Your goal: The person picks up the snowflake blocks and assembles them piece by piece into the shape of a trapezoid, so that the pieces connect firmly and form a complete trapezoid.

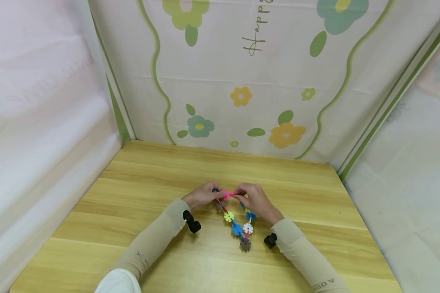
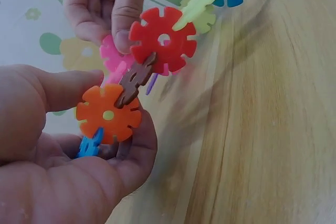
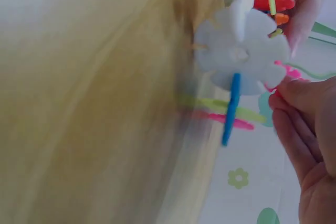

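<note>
**Both hands at the top of a loop of plastic snowflake discs**

Right now the person's two hands meet over the middle of a wooden table (image 1: 139, 191), working at the far end of a chain of coloured snowflake discs (image 1: 238, 221) slotted edge to edge. From the head view the chain lies on the tabletop as a narrow loop running back toward the person, with a yellow disc (image 1: 229, 216), a blue one, a white one (image 1: 247, 228) and a brownish one (image 1: 245, 244) at the near end.

The left hand (image 1: 202, 196) is curled around its end of the chain. In the left wrist view, its thumb and fingers pinch an orange disc (image 2: 108, 115), with a small blue disc (image 2: 90, 145) tucked lower in the palm. A brown disc (image 2: 135, 80) links the orange disc to a red disc (image 2: 163, 40).

The right hand (image 1: 254, 201) pinches a pink disc (image 1: 227, 195) between thumb and fingertips; the left wrist view shows its thumb pressed beside the red disc. In the blurred right wrist view, a white disc crossed by a blue one hangs just beside the fingers.

Both forearms wear beige sleeves, each with a small black camera mount at the wrist. A flowered cloth (image 1: 242, 81) hangs behind the table, with pale sheets at either side.
</note>
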Motion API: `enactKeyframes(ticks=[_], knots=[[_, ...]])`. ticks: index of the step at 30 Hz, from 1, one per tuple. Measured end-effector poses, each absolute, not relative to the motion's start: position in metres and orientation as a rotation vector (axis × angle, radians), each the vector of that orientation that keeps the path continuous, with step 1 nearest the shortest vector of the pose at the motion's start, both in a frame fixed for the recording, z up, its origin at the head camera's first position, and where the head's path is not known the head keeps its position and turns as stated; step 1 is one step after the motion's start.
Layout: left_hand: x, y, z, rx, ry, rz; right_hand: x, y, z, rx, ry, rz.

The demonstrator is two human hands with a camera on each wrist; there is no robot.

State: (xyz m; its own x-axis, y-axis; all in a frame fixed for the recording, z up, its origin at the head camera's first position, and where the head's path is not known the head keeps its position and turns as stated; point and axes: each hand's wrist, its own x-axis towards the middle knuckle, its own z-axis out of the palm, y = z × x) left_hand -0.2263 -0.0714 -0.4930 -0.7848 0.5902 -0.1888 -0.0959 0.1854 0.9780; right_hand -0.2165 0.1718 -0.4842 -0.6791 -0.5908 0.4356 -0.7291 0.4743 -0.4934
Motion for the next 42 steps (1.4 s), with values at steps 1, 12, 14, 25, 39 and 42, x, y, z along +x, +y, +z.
enactKeyframes(ticks=[1, 12, 14, 25, 39, 42], knots=[[-0.226, -0.072, -0.493, 0.469, 1.915, 1.651, -0.217, 0.172, -0.485, 1.157, -2.502, 1.001], [-0.227, -0.077, -0.493, 0.468, 1.915, 1.609, -0.217, 0.176, -0.487, 1.246, -2.408, 1.048], [-0.226, -0.078, -0.49, 0.465, 1.944, 1.589, -0.217, 0.177, -0.486, 1.268, -2.394, 1.045], [-0.222, -0.078, -0.487, 0.473, 1.921, 1.613, -0.218, 0.173, -0.484, 1.317, -2.365, 1.034], [-0.221, -0.08, -0.483, 0.444, 2.041, 1.571, -0.221, 0.181, -0.469, 1.03, -2.868, 1.061], [-0.222, -0.084, -0.485, 0.385, 2.053, 1.577, -0.225, 0.181, -0.47, 0.937, -2.973, 1.02]])
